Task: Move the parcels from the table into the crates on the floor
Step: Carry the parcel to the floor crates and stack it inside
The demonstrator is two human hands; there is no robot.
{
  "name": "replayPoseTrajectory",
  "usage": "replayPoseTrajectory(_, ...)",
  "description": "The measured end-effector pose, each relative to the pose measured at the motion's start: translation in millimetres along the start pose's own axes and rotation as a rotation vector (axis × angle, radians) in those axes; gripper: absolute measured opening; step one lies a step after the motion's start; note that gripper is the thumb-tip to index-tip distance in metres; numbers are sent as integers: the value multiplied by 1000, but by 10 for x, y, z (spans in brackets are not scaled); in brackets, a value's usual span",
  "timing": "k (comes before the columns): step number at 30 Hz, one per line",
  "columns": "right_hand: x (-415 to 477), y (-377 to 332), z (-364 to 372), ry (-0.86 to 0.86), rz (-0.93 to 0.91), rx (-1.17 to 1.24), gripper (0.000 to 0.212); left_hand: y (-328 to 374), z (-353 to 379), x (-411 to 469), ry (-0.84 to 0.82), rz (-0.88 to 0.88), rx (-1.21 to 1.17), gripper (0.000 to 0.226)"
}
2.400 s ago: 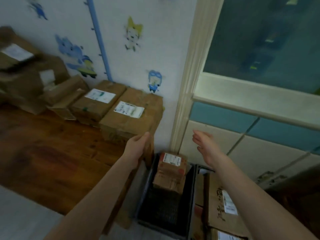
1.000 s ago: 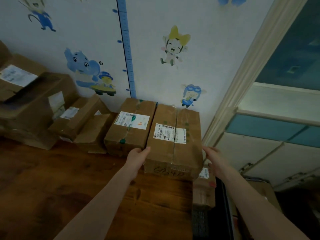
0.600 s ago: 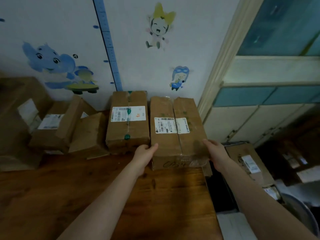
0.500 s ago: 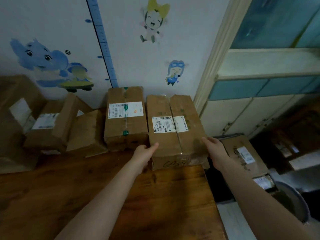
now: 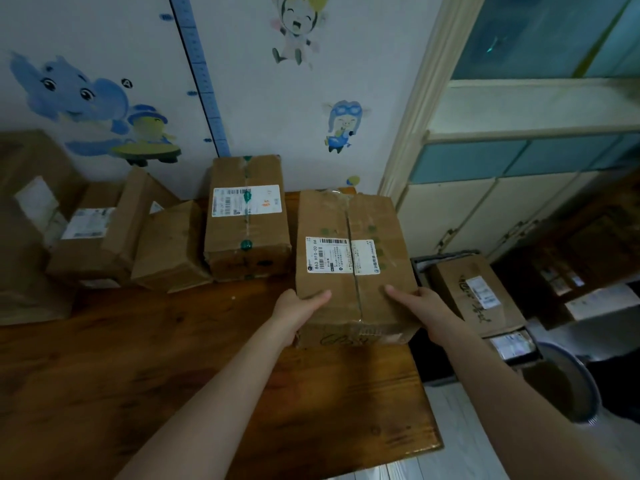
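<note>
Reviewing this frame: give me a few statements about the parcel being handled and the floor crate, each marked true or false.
1. The left hand and right hand both grip the large parcel. True.
2. The large parcel carries no label. False: a white label is on its top.
3. The crate on the floor is empty. False: a boxed parcel lies in it.
4. A green-taped parcel sits on the table, left of the large parcel. True.
</note>
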State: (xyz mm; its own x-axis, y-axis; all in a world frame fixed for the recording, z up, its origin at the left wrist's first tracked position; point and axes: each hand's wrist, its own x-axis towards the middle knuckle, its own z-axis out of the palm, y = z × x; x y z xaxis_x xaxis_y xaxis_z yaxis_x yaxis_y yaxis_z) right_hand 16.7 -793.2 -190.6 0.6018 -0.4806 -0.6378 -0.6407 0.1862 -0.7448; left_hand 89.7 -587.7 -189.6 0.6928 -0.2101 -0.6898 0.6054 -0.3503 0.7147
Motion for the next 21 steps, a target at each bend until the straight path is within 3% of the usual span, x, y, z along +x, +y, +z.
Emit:
replayPoseTrajectory(11,-361,-173,-140,13,-51,31,61,146,-76,-370,-2,82,-121,49)
replayPoseTrajectory(18,-727,-595,-32,-102,-161,48,71,378,-399,-773,11,305,-102,50)
replayPoseTrajectory(21,-829,-708,111,-90,-269,49,62,490,-562,-900,22,394,-46,59)
